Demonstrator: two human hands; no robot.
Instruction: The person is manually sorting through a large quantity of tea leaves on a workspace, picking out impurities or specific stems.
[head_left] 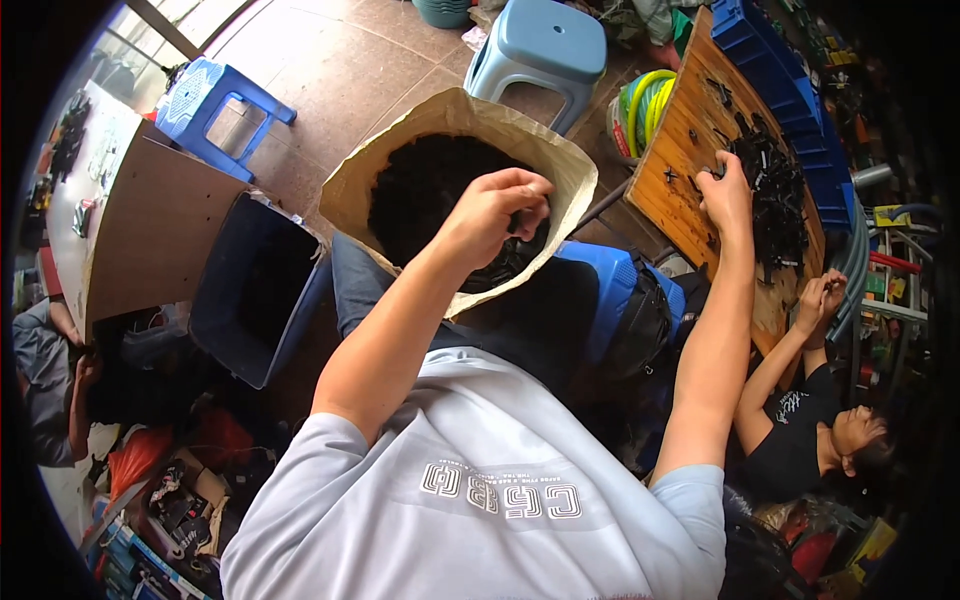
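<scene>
My left hand (500,215) is curled closed over the mouth of a large paper sack (345,195). Something dark shows between its fingers, too small to make out. Inside the sack lies a heap of small black parts (425,190). To the right, my right hand (728,195) is above a wooden board (665,150), with thumb and forefinger pinched on a small black part (719,171). Beside that hand, a pile of thin black parts (775,195) covers the board's right side, and a few loose ones lie nearer its left edge.
A dark blue bin (265,290) stands left of the sack. Plastic stools (545,50) are beyond it, and a blue tray (790,90) edges the board. A co-worker's hands (825,295) are at the board's near end. Another person (60,370) is at far left.
</scene>
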